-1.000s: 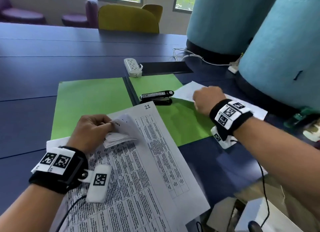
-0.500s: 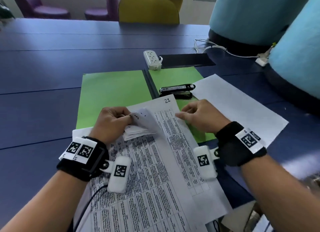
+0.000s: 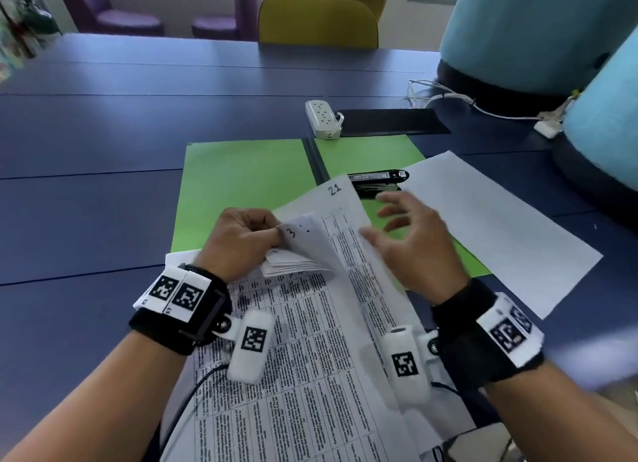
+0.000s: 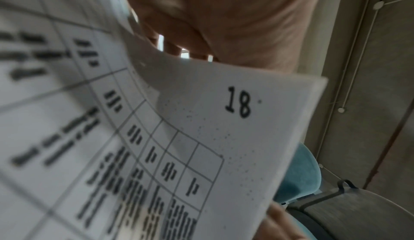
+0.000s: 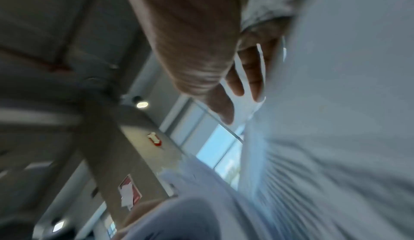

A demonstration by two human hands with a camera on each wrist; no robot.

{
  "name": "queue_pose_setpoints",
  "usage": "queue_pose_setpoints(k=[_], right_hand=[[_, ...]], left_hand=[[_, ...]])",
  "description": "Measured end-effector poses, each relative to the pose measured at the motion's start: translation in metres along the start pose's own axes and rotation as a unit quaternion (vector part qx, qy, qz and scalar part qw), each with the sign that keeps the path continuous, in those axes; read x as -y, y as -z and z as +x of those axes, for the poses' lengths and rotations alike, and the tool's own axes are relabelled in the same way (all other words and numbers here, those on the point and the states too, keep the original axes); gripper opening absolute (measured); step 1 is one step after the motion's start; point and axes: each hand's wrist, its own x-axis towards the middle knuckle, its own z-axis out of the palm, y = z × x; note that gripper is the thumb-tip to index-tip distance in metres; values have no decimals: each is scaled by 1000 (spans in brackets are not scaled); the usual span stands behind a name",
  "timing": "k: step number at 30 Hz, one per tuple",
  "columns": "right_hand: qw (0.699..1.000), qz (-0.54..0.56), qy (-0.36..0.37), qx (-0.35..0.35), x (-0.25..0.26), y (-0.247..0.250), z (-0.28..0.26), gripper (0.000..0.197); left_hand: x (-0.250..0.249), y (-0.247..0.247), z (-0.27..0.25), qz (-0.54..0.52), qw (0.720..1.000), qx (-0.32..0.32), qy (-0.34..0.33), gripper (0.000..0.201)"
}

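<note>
A stack of printed table pages (image 3: 310, 358) lies on the blue table in front of me. My left hand (image 3: 247, 242) pinches the curled-back top corners of several pages (image 3: 300, 251); one shows a handwritten 3. In the left wrist view a page numbered 18 (image 4: 237, 102) bends under the fingers (image 4: 179, 36). The sheet marked 21 (image 3: 340, 202) lies flat beneath. My right hand (image 3: 411, 240) is blurred, with fingers spread and the thumb at that sheet's right edge. In the right wrist view the straight fingers (image 5: 246, 77) lie along white paper (image 5: 336, 102).
An open green folder (image 3: 241, 185) lies under the stack's far end, with a black stapler (image 3: 378, 182) on it. A blank white sheet (image 3: 490, 227) lies to the right. Beyond are a white power strip (image 3: 322, 120), a black mat (image 3: 390, 121) and teal chairs (image 3: 518, 30).
My right hand came back from the blank sheet on the right to the stack, and now spreads its fingers at the edge of sheet 21. The left hand keeps its hold on the curled corners.
</note>
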Motion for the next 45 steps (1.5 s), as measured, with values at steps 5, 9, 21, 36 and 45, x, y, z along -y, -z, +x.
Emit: queue_pose_setpoints(k=[5,9,21,36,45], right_hand=[[994,34,102,18,21,0,-14,16],[988,-24,59,138,10,-23,-10,28],[984,77,9,159,-1,-23,5,15],[929,289,-59,223,-17,-34,29,44],[940,273,-36,202,-19,-35,28,18]], left_hand=[[13,3,6,46,999,23,2,40],[14,3,2,55,998,28,9,40],[19,2,4,-3,998,55,-5,42],[24,3,4,-8,998,45,-32,34],[22,2,4,-8,999,35,-39,43]])
